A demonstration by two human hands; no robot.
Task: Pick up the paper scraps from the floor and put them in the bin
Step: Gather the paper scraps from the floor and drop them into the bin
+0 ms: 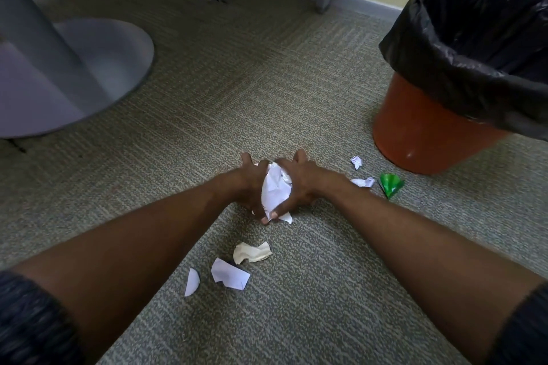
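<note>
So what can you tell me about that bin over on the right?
The bin is a round orange bucket, plastic by the look of it, standing upright on the grey carpet near the wall. A glossy black bag lines it and folds loosely over the rim, hiding the top half. Its mouth is open; the inside is too dark to read. Nothing touches it but the floor; small paper scraps and a green scrap lie just in front.

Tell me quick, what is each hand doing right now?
Left hand: closed on the white paper wad.
Right hand: closed on the same wad.
</note>
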